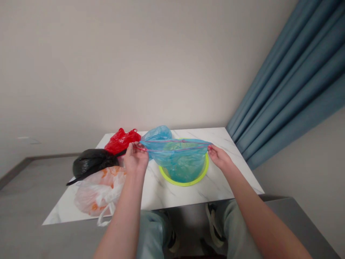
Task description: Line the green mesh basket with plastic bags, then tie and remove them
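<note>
Blue bag [175, 163] hides yellow bin [183, 182]; left hand [135, 159], right hand [219, 157] pinch drawstring [175, 141].

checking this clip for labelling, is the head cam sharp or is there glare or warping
Head view: soft even light, no harsh glare, only a faint sheen on the blue bag; wide-lens warping slants the table and curtain; detail slightly soft, no heavy blur.

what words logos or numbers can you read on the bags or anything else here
Nothing can be read: the orange print on the white plastic bag is too blurred to make out, and no lettering shows on the blue drawstring bin liner, the red plastic bag or the black plastic bag.
</note>
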Demonstrator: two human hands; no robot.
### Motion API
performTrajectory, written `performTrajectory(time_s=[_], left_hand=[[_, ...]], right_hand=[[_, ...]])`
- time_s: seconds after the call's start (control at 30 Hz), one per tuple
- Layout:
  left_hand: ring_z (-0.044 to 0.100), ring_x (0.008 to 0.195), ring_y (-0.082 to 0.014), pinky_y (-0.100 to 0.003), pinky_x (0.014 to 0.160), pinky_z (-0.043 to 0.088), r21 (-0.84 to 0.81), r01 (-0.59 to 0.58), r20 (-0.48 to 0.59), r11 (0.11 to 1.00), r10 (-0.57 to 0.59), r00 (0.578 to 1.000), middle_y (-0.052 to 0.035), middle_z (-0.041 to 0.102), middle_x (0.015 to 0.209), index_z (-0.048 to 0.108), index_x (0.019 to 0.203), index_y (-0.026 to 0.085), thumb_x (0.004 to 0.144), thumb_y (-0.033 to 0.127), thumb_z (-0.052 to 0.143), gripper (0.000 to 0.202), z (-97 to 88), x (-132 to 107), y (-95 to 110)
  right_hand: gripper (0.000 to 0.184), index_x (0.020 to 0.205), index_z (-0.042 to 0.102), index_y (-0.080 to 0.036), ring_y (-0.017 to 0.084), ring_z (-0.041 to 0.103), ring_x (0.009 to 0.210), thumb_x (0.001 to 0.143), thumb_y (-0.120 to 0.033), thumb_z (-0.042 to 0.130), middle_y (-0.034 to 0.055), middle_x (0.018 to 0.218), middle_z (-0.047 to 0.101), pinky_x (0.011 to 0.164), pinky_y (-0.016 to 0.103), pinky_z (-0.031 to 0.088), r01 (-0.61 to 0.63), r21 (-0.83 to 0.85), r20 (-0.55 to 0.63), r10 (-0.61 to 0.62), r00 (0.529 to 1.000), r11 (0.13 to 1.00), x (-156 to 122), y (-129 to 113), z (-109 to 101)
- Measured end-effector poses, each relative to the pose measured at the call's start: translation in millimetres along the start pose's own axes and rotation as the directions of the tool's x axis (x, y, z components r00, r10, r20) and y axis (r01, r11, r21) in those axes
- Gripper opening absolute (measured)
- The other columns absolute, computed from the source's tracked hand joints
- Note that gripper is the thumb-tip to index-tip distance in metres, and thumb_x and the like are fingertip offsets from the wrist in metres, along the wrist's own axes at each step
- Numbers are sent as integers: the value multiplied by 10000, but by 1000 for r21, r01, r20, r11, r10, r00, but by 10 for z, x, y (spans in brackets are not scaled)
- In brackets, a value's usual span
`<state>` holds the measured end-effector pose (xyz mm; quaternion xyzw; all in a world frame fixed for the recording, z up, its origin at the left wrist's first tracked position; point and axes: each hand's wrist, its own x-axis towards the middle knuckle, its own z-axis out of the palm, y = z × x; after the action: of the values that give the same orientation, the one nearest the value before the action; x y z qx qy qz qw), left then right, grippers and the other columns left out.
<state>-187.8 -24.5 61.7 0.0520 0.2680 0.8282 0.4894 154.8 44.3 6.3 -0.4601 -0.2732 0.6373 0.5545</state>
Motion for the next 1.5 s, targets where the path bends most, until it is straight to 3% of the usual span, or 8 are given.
performTrajectory(time_s=[0.23, 0.43, 0.6, 0.77, 0.87, 1.0, 1.2, 1.5], left_hand=[[625, 632, -72, -169, 585, 487, 200, 70, 70, 977, -85, 994, 31, 687, 823, 657, 1011, 268, 800, 181, 673, 229, 83, -109, -23], [549, 548, -62, -141, 507, 435, 255, 64, 131, 965, -100, 986, 15, 616, 687, 674, 952, 196, 784, 200, 653, 169, 92, -139, -49], [512, 507, -57, -130, 398, 358, 237, 41, 136, 971, -75, 988, -22, 622, 677, 665, 785, 131, 808, 207, 576, 120, 63, -129, -16], [343, 322, -48, -167, 300, 221, 368, 128, 170, 921, -202, 964, 5, 532, 522, 671, 765, 114, 847, 304, 515, 259, 32, -203, 8], [338, 312, -57, -189, 328, 276, 351, 152, 198, 924, -231, 952, 28, 511, 518, 661, 798, 131, 840, 310, 530, 225, 17, -257, 20], [348, 358, -44, -177, 390, 323, 204, 150, 221, 967, -195, 956, 70, 444, 527, 619, 824, 149, 810, 213, 592, 72, -27, -270, 68], [412, 439, -29, -160, 488, 411, 50, 173, 181, 984, -180, 967, 73, 464, 581, 581, 851, 138, 794, 92, 593, 73, -57, -209, 86], [673, 633, -136, -178, 439, 470, 524, 148, 221, 839, -302, 927, -38, 695, 1003, 511, 1255, 303, 728, 161, 723, 585, 102, -287, -145]], right_hand=[[172, 791, 492, -242, 139, 609, 637, 724, -145, 617, 24, 825, 666, 567, 282, 555, 47, 81, 67, -52, 996, 996, 57, -6, 77], [268, 746, 539, -233, 163, 549, 557, 736, -469, 665, -15, 590, 578, 508, 281, 438, 295, -389, -133, -371, 919, 872, -53, 53, 244], [425, 594, 596, -206, 191, 585, 611, 731, -606, 625, 29, 598, 643, 590, 292, 415, 212, -721, -128, -427, 895, 660, -98, 21, 288], [240, 567, 642, -184, 171, 568, 562, 694, -387, 648, -10, 523, 608, 547, 260, 366, 105, -742, -166, -332, 928, 663, -33, 76, 291], [157, 528, 596, -183, 131, 493, 490, 668, -243, 634, -56, 436, 513, 492, 234, 331, 133, -597, -224, -323, 919, 791, 7, 94, 298], [149, 593, 545, -195, 108, 489, 459, 719, -169, 619, -57, 479, 537, 456, 209, 400, 131, -37, -227, -136, 964, 991, 52, -21, 269], [118, 753, 554, -201, 119, 642, 600, 840, -122, 548, -15, 647, 649, 591, 223, 569, -88, 564, -8, 112, 994, 821, 50, -233, 161], [143, 766, 584, -188, 97, 668, 633, 900, -150, 554, -28, 668, 678, 681, 227, 591, -94, 697, 118, 16, 993, 711, -19, -272, 191]])
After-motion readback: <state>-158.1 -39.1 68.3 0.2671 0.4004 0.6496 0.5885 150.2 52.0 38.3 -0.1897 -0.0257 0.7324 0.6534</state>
